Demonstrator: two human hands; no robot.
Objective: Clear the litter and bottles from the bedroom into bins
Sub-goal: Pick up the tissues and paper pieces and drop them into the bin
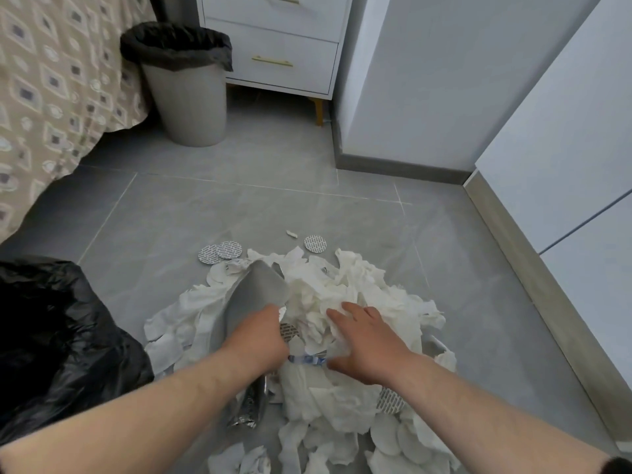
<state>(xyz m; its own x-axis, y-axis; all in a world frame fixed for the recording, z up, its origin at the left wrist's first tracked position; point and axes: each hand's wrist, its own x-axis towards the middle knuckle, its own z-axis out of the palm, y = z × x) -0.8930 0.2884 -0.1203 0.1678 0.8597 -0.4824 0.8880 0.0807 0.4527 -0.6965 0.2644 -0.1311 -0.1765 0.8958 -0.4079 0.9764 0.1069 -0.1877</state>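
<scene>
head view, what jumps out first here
A heap of torn white paper sprawls over the grey floor at centre. The left hand grips a curved grey sheet in it while the right hand presses flat on top. A black bag bulges at left.

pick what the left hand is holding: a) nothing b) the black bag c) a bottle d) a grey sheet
d: the left hand curls round the edge of the grey sheet on the tissue pile; the black bag lies apart from it at the left, and no bottle shows.
</scene>
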